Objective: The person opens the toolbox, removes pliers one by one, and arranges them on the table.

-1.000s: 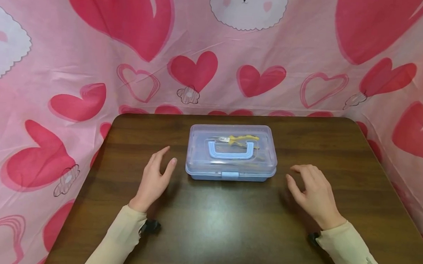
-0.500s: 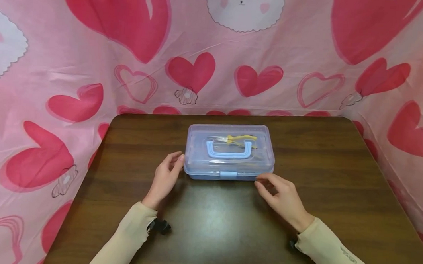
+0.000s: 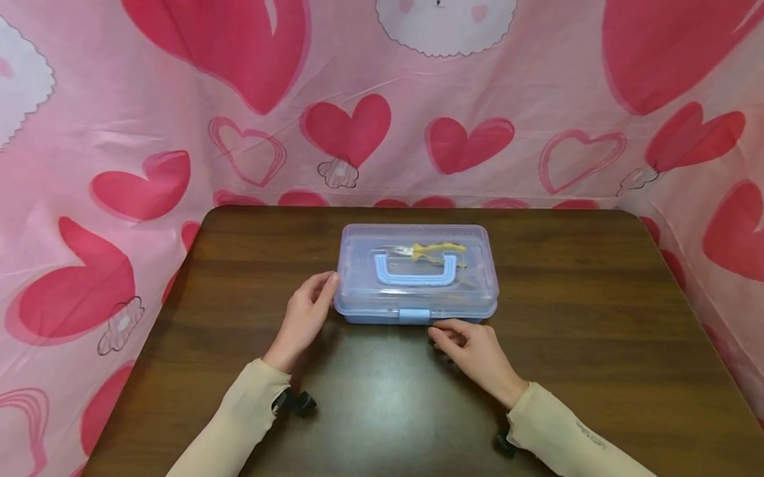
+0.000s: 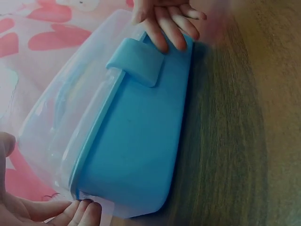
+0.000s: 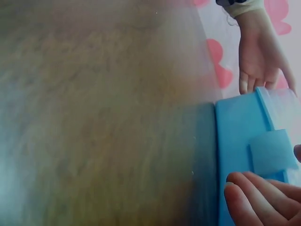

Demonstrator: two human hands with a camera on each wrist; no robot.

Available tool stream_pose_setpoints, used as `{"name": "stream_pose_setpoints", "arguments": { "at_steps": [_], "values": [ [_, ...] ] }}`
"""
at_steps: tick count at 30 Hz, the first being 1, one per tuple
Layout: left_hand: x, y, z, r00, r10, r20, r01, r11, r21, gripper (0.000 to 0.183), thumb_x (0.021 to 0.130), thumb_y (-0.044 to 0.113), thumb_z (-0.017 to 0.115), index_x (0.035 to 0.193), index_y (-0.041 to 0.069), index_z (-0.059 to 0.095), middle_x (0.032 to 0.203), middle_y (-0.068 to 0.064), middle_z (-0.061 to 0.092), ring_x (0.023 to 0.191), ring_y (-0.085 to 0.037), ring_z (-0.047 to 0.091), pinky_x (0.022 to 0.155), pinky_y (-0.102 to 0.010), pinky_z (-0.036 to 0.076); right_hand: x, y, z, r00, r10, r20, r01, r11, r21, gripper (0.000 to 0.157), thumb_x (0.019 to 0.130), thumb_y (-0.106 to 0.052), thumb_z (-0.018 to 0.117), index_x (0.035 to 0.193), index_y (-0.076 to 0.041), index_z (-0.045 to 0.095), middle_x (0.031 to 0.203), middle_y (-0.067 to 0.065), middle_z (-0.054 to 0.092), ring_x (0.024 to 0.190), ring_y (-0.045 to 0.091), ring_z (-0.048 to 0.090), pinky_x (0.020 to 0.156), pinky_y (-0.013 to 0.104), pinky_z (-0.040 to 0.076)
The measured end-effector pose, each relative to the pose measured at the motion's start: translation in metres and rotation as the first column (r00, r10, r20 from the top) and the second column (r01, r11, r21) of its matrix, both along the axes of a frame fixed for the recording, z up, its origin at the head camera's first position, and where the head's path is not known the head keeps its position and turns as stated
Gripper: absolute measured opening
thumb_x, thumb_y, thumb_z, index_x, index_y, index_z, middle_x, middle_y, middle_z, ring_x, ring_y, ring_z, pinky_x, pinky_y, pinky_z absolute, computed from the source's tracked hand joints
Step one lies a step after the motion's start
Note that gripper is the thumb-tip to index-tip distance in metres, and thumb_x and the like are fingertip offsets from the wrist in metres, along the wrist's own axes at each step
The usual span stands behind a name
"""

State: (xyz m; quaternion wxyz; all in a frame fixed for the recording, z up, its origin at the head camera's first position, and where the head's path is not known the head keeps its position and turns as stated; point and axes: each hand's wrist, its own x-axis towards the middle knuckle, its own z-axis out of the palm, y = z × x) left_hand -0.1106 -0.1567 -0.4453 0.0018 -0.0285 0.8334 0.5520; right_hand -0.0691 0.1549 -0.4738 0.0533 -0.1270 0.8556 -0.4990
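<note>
A plastic toolbox (image 3: 357, 273) with a clear lid and a blue base sits on the table, its lid down. Through the lid, pliers (image 3: 443, 249) with yellow grips are visible. A light blue handle (image 3: 415, 279) lies folded on top, and a blue latch (image 3: 415, 316) is at the front, down over the rim. My left hand (image 3: 303, 319) touches the box's left end, fingertips at the lid's rim in the left wrist view. My right hand (image 3: 476, 353) is in front of the box, its fingers loosely bent beside the latch (image 5: 273, 151).
The brown wooden table (image 3: 373, 411) has rounded far corners. Pink cloth (image 3: 416, 82) printed with hearts hangs behind it and along both sides. A dark wrist device (image 3: 295, 402) shows at each sleeve's cuff.
Both hands have moved in to the box: the left hand right to its left end, the right hand left along the front toward the latch. The box stays in place.
</note>
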Motion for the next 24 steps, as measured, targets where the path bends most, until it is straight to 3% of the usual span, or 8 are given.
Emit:
{"name": "stream_pose_setpoints", "arguments": {
  "at_steps": [5, 8, 12, 17, 24],
  "values": [
    [-0.002, 0.001, -0.001, 1.0, -0.004, 0.016, 0.003, 1.0, 0.005, 0.049, 0.109, 0.038, 0.055, 0.138, -0.001, 0.062, 0.13, -0.021, 0.066, 0.107, -0.032, 0.066, 0.095, -0.045, 0.056, -0.002, -0.01, 0.002, 0.982, -0.03, 0.187, 0.042, 0.997, -0.061, 0.038, 0.101, -0.037, 0.07, 0.119, -0.005, 0.076, 0.095, 0.007, 0.08, 0.074, 0.019, 0.075, 0.063, 0.031, 0.06],
    [-0.003, 0.002, -0.001, 1.0, 0.001, 0.018, -0.001, 1.0, -0.005, 0.05, 0.108, 0.039, 0.057, 0.138, 0.0, 0.063, 0.129, -0.02, 0.067, 0.104, -0.031, 0.066, 0.09, -0.038, 0.056, -0.004, -0.013, 0.0, 0.947, -0.032, 0.32, 0.094, 0.979, -0.18, 0.046, 0.103, -0.04, 0.066, 0.124, 0.001, 0.073, 0.106, 0.015, 0.078, 0.082, 0.025, 0.077, 0.063, 0.036, 0.062],
    [-0.003, 0.002, -0.001, 1.0, 0.002, 0.026, -0.002, 1.0, -0.001, 0.05, 0.107, 0.04, 0.059, 0.137, 0.001, 0.064, 0.126, -0.019, 0.067, 0.099, -0.03, 0.066, 0.082, -0.03, 0.054, -0.007, -0.014, -0.003, 0.89, 0.004, 0.456, 0.166, 0.928, -0.333, 0.058, 0.106, -0.042, 0.061, 0.131, 0.01, 0.065, 0.118, 0.025, 0.074, 0.092, 0.031, 0.077, 0.062, 0.041, 0.063],
    [-0.004, 0.001, -0.001, 0.999, -0.009, 0.042, 0.008, 1.0, 0.009, 0.051, 0.106, 0.041, 0.059, 0.138, 0.002, 0.063, 0.129, -0.018, 0.067, 0.101, -0.029, 0.065, 0.083, -0.031, 0.054, -0.008, -0.016, -0.002, 0.861, 0.032, 0.507, 0.195, 0.901, -0.388, 0.06, 0.106, -0.041, 0.06, 0.131, 0.013, 0.062, 0.12, 0.026, 0.072, 0.09, 0.027, 0.078, 0.061, 0.039, 0.063],
    [-0.006, 0.001, 0.001, 0.999, -0.013, 0.032, 0.014, 1.0, -0.018, 0.051, 0.105, 0.042, 0.061, 0.136, 0.002, 0.065, 0.131, -0.018, 0.067, 0.109, -0.031, 0.065, 0.092, -0.042, 0.053, -0.01, -0.019, -0.002, 0.84, 0.03, 0.542, 0.237, 0.878, -0.417, 0.062, 0.107, -0.043, 0.058, 0.129, 0.014, 0.064, 0.123, 0.026, 0.071, 0.084, 0.018, 0.076, 0.061, 0.032, 0.061]
  ]
}}
